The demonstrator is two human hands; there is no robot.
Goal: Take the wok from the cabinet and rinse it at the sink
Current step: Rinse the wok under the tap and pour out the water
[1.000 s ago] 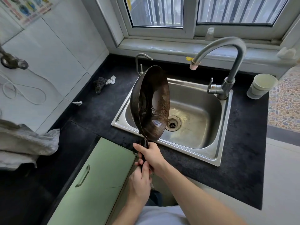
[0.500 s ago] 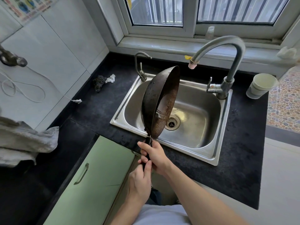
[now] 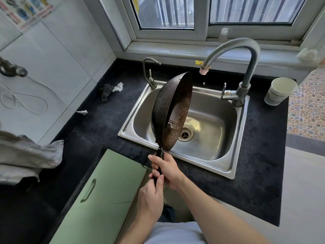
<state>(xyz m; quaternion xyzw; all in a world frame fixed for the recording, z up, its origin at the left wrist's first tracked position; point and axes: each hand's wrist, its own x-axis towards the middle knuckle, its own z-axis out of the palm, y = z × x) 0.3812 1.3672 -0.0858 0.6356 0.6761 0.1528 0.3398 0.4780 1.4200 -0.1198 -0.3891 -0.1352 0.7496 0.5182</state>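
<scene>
A dark, rust-speckled wok (image 3: 171,111) is held tilted nearly on edge above the steel sink (image 3: 216,166), its hollow facing right toward the drain (image 3: 185,134). My right hand (image 3: 167,169) grips the black handle just below the bowl. My left hand (image 3: 151,198) holds the handle's lower end, thumb touching the right hand. The tall curved faucet (image 3: 246,55) arches over the sink, and a few drops hang under its pink-tipped spout (image 3: 204,69), just right of the wok's upper rim.
A small second tap (image 3: 149,73) stands at the sink's back left corner. A dark scrubber with a white scrap (image 3: 108,90) lies on the black counter. A paper cup (image 3: 279,90) stands at the right. A green cabinet door (image 3: 102,196) is below, grey cloth (image 3: 29,157) at left.
The wok has turned about its handle from facing me to nearly edge-on, its hollow now toward the right, and shifted slightly right over the sink. Both hands kept their grip.
</scene>
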